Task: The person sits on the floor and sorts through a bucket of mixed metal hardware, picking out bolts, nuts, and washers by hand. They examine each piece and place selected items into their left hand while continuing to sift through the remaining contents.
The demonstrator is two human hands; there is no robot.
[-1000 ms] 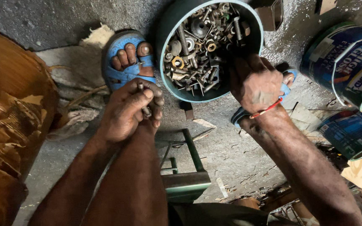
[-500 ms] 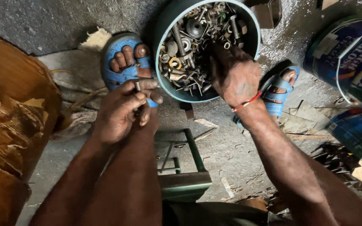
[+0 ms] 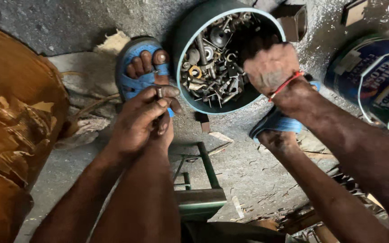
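My left hand [image 3: 140, 119] pinches a small metal bolt [image 3: 160, 92] between thumb and fingertips, resting just above my left shin. Beyond it lies my left foot in a blue sandal [image 3: 141, 67]. My right hand [image 3: 271, 67], with a red band at the wrist, reaches into a round teal container [image 3: 186, 31] filled with several nuts, bolts and washers [image 3: 208, 72]. Its fingers are curled down among the hardware and hidden, so I cannot see whether they hold a piece. My right foot's blue sandal [image 3: 273, 122] shows under the right wrist.
A blue and white paint can [image 3: 377, 76] stands at the right edge. A large brown rounded object [image 3: 10, 130] fills the left side. A green metal frame [image 3: 203, 180] sits between my legs on the dusty concrete floor. Scraps of wood lie about.
My right hand has moved from the container's near rim up into the hardware. My left hand stays closed on the bolt, shifted slightly toward the sandal.
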